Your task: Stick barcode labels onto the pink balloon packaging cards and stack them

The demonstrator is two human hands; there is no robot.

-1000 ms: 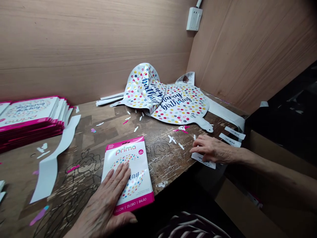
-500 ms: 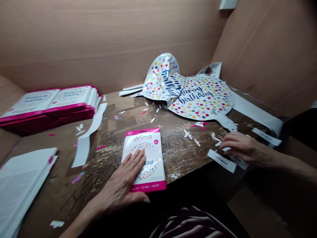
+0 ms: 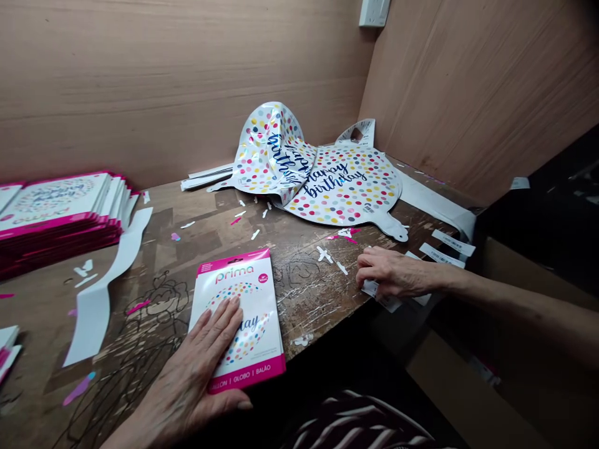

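Prima balloon packet (image 3: 255, 312) is lying on a beat-up wooden bench (image 3: 309, 305), pink-edged, with "prima" up top and "GLOBO | BALÃO" along the bottom. Left hand (image 3: 187, 380) sits flat and open on it, and only "ay" of the big word shows past the fingers. Right hand (image 3: 393, 274) is curled over white barcode strips (image 3: 442, 254), can't tell if it's actually pinching one. Further back, polka-dot "happy birthday" foil balloons (image 3: 346, 187) lie crumpled, and a stack of packets (image 3: 56, 209) sits far left.
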